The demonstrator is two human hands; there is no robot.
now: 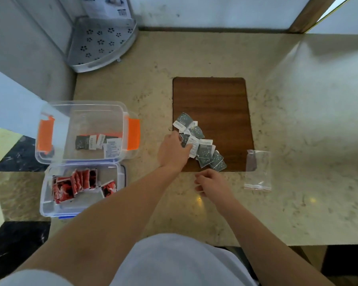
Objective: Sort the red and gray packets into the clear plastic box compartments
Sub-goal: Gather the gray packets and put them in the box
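Note:
Several gray packets (205,150) lie in a loose row on the brown wooden board (215,96). My left hand (172,150) rests on the left end of that row, fingers closed on a gray packet (191,144). My right hand (212,181) hovers just in front of the board, fingers loosely curled, holding nothing. At the left stands a clear plastic box with orange latches (50,120); a few gray packets (99,144) lie in it. In front of it a second clear compartment (48,205) holds several red packets (77,183).
An empty clear zip bag (257,170) lies to the right of the board. A perforated metal corner shelf (101,42) leans at the back left. The marble counter (308,120) stretches to the right, and its front edge is near my body.

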